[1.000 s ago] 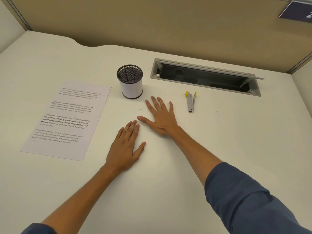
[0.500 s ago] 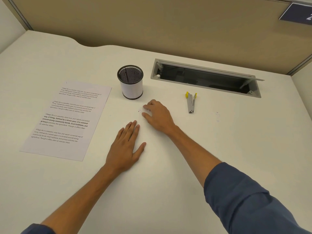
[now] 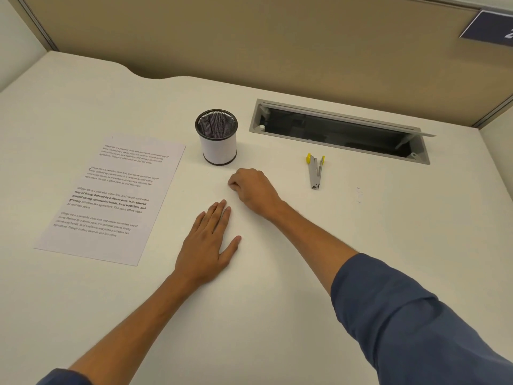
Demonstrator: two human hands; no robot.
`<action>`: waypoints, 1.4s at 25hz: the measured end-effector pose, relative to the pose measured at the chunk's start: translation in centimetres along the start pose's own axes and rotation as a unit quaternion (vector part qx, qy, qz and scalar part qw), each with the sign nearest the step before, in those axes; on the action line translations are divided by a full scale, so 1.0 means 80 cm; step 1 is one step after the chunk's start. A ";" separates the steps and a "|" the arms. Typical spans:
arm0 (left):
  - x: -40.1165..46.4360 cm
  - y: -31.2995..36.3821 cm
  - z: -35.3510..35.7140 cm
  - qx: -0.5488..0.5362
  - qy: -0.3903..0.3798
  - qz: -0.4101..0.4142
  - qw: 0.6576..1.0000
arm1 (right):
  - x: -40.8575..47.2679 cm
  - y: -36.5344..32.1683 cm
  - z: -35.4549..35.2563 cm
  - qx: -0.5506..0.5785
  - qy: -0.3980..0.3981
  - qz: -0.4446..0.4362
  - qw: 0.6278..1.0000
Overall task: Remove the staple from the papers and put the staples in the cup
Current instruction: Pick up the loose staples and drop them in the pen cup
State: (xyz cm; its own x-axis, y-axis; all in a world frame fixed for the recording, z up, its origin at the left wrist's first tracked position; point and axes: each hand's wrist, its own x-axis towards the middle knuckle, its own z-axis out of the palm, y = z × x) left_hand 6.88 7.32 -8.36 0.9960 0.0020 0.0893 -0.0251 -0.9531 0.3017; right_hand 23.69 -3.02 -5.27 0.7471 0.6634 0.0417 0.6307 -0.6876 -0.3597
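Observation:
The printed papers [image 3: 111, 195] lie flat on the white desk at the left. A black mesh cup [image 3: 217, 140] with a white wrap stands upright just right of their top corner. My right hand [image 3: 254, 190] is below the cup, its fingers curled down and its fingertips pinched together on the desk where a tiny staple lay; the staple itself is hidden under the fingertips. My left hand [image 3: 208, 243] rests flat on the desk, fingers straight, just below the right hand. A grey and yellow staple remover [image 3: 315, 172] lies to the right of my right hand.
A long grey cable slot [image 3: 338, 132] is cut into the desk behind the staple remover, its lid tilted open. A tan partition wall stands behind the desk. A few tiny pale specks [image 3: 359, 194] lie on the desk at the right.
My right hand went from flat with spread fingers to curled, its fingertips closing on the spot below the cup. My left hand and the other things have not moved.

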 end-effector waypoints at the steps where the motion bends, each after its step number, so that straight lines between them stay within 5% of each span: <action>1: 0.000 0.000 0.000 -0.001 0.000 -0.001 1.000 | -0.003 0.000 0.004 -0.012 0.007 -0.005 1.000; 6: 0.001 0.000 0.000 0.000 -0.001 0.001 1.000 | -0.014 -0.004 0.015 -0.016 0.035 -0.016 0.999; 8: 0.001 -0.001 0.001 0.001 -0.003 0.000 1.000 | -0.011 -0.004 0.006 0.113 0.051 0.072 0.990; 11: 0.000 -0.001 0.001 0.005 -0.002 0.002 1.000 | 0.002 -0.005 -0.029 0.435 0.111 0.225 0.865; 13: 0.000 -0.002 0.001 0.006 -0.001 0.003 1.000 | 0.019 -0.008 -0.068 0.559 0.148 0.218 0.787; 14: 0.000 -0.002 0.001 0.005 0.000 0.003 1.000 | 0.030 -0.010 -0.088 0.575 0.161 0.197 0.778; 18: -0.001 -0.002 0.001 -0.001 0.003 0.002 1.000 | 0.078 -0.031 -0.126 0.366 0.187 0.113 0.905; 21: 0.000 -0.002 0.001 -0.001 0.003 0.003 1.000 | 0.101 -0.042 -0.112 0.176 0.118 0.118 0.970; 28: -0.001 -0.003 0.004 -0.009 0.004 0.003 1.000 | 0.106 -0.046 -0.107 0.093 0.095 0.085 0.987; 35: 0.000 -0.004 0.004 -0.007 0.003 0.004 1.000 | 0.071 -0.052 -0.111 0.043 0.199 0.021 0.979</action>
State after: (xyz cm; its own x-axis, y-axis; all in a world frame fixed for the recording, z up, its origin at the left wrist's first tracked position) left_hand 6.91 7.49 -8.76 0.9952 -0.0034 0.0980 -0.0342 -0.9487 0.3144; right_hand 27.21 0.99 4.72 0.8051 0.4561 0.3792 0.5909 -0.6724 -0.4458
